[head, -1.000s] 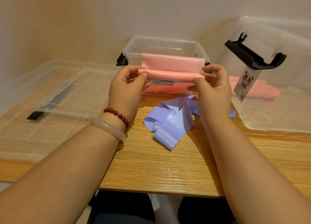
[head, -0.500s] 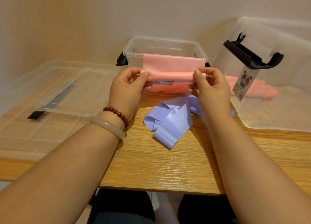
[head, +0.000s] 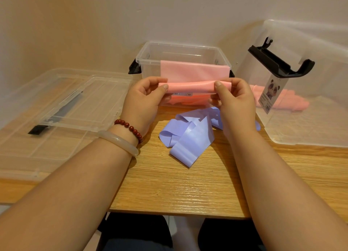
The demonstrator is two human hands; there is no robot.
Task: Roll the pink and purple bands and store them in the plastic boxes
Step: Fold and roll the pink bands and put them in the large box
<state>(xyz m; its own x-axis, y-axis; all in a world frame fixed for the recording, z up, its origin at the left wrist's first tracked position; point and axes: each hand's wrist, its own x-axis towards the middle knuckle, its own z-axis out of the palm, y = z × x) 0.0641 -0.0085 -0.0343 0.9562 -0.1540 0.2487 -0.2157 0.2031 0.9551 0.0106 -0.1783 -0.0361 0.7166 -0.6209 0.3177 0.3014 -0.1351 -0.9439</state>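
A pink band (head: 190,87) is partly rolled into a tube held level in front of the small clear box (head: 148,54). Its loose length drapes up over the box's front rim and down inside. My left hand (head: 145,100) pinches the roll's left end, and my right hand (head: 233,101) pinches its right end. A purple band (head: 190,135) lies unrolled in loose folds on the wooden table below my hands. More pink band (head: 288,100) shows inside the large clear box (head: 320,118) at the right.
Two clear lids (head: 56,107) with a black handle lie stacked at the left of the table. The large box's black handle (head: 278,62) sticks up beside a panda label (head: 271,92). A wall stands close behind the boxes. The table's front edge (head: 178,213) is near.
Both hands have turned the pink roll and shifted slightly lower and closer together; the roll looks a little thicker. The purple band has not moved.
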